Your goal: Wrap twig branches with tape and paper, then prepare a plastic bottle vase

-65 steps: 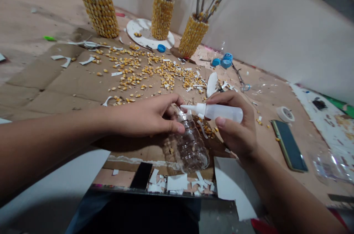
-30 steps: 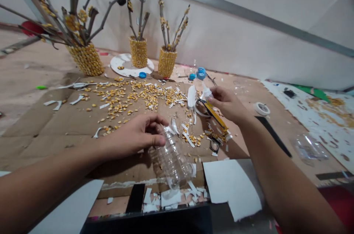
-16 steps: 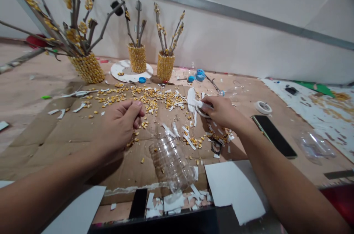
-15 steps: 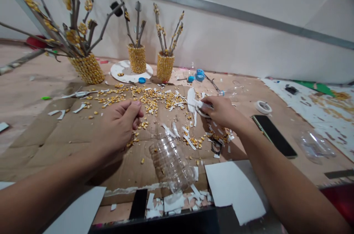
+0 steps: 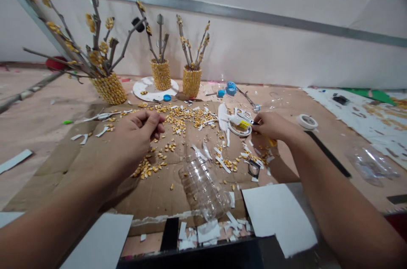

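Note:
My left hand [image 5: 144, 129] is raised over the left of the cardboard [image 5: 73, 175], fingertips pinched together; whatever they hold is hidden. My right hand [image 5: 270, 127] is closed around a thin, dark-tipped item at the right of a white glue bottle [image 5: 237, 122] with a yellow label. Something orange-yellow [image 5: 272, 142] shows under that hand. The bottle lies over a white roll [image 5: 241, 132], beside a white oval piece [image 5: 223, 117]. Loose corn kernels [image 5: 178, 122] and white strips are scattered between my hands. A clear plastic bottle [image 5: 206, 186] lies in front of them.
Three kernel-covered pots [image 5: 110, 88] [image 5: 160, 76] [image 5: 191, 82] with twigs stand at the back, one on a white disc [image 5: 140, 88]. Tape [image 5: 307, 121], a black strip [image 5: 327, 154] and clear plastic [image 5: 372, 167] lie right. White sheets [image 5: 280, 214] are in front.
My right hand has moved right, uncovering the glue bottle. A narrow black strip now shows where a wide dark phone was seen. The view has shifted slightly, and my left hand remains pinched.

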Demonstrator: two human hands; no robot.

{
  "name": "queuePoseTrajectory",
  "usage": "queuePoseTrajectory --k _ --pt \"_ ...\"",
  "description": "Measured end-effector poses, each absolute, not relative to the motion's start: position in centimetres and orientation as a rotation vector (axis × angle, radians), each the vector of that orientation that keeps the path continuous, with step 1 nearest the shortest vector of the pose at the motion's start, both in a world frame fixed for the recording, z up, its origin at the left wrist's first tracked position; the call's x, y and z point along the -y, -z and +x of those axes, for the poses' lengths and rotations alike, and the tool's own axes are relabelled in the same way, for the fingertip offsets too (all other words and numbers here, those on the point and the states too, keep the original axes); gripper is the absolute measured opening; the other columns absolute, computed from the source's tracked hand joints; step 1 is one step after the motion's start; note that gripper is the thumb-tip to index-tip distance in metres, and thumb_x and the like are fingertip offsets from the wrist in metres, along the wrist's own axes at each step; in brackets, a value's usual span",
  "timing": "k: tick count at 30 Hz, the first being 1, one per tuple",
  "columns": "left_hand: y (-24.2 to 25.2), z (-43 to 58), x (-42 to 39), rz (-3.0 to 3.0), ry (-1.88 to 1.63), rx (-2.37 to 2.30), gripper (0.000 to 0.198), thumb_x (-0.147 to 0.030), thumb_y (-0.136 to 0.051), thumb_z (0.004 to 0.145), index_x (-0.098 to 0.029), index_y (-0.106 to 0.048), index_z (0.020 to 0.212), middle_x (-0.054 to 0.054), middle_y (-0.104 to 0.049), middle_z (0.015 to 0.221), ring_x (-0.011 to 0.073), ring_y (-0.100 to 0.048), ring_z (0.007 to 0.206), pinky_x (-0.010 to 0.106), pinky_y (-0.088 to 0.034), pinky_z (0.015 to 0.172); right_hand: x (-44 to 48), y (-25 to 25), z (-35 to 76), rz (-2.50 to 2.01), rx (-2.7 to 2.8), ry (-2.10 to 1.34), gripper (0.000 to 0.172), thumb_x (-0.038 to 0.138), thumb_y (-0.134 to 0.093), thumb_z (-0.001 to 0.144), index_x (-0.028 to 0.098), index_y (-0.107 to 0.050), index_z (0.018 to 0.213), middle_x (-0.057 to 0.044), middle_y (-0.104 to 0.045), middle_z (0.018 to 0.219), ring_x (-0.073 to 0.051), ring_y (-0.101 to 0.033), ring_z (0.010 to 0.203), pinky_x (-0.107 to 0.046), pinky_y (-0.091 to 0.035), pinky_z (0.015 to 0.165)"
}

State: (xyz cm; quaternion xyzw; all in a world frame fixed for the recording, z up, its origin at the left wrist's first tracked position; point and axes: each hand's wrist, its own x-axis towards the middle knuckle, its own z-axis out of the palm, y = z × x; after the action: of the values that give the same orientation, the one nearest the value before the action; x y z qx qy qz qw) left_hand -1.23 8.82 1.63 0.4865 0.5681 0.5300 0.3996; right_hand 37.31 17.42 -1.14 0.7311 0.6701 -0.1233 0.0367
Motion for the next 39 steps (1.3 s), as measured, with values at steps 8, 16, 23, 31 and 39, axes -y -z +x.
queuePoseTrajectory --k 8,16,23,31,39 --pt "-2.9 -1.9 -8.7 1.312 -1.375 -1.543 0.061 -0.055 -0.057 0.1 -0.021 -0.047 0.05 -0.003 -0.044 0.042 0.0104 -0.035 0.041 0.025 -0.026 0.045 -16.9 0.0 36.8 2.431 -2.025 0.339 0.02 0.035 -0.068 0.082 0.018 -0.076 0.089 -0.012 -0.078 0.083 -0.027 -0.07 0.074 -0.031 -0.042 0.059" --pt "-2.1 -2.8 -9.8 1.579 -0.994 -1.611 0.032 -0.036 -0.056 0.094 -0.021 -0.059 0.066 0.002 -0.06 0.063 0.0176 -0.055 0.058 0.028 -0.043 0.056 -16.0 -0.1 34.0 2.59 -2.201 0.251 0.035 0.032 -0.046 0.093 0.015 -0.069 0.114 -0.018 -0.076 0.11 -0.032 -0.069 0.097 -0.036 -0.047 0.074" --pt "-1.8 -3.6 -9.8 2.323 -0.454 -1.666 0.022 -0.026 -0.061 0.088 -0.02 -0.08 0.099 0.01 -0.072 0.099 0.03 -0.066 0.096 0.042 -0.048 0.089 -12.9 0.6 29.7 2.332 -2.628 0.309 0.036 0.055 -0.051 0.094 0.021 -0.062 0.094 -0.013 -0.068 0.096 -0.029 -0.062 0.087 -0.037 -0.043 0.073" --pt "0.3 -3.6 -11.2 2.724 -0.253 -1.296 0.021 -0.022 -0.059 0.098 -0.021 -0.08 0.099 0.011 -0.073 0.1 0.0253 -0.064 0.091 0.036 -0.042 0.078 -11.5 1.5 28.1 2.129 -2.855 0.45 0.029 0.05 -0.055 0.096 0.022 -0.061 0.094 -0.009 -0.064 0.093 -0.026 -0.06 0.083 -0.037 -0.042 0.074" --pt "0.9 -3.3 -12.0 2.764 -0.151 -1.293 0.018 -0.014 -0.06 0.091 -0.021 -0.075 0.085 0.01 -0.073 0.09 0.0274 -0.061 0.09 0.039 -0.039 0.078 -11.6 1.3 28.0 2.109 -2.895 0.49 0.024 0.045 -0.06 0.094 0.022 -0.06 0.086 -0.007 -0.063 0.087 -0.024 -0.058 0.078 -0.035 -0.04 0.069"
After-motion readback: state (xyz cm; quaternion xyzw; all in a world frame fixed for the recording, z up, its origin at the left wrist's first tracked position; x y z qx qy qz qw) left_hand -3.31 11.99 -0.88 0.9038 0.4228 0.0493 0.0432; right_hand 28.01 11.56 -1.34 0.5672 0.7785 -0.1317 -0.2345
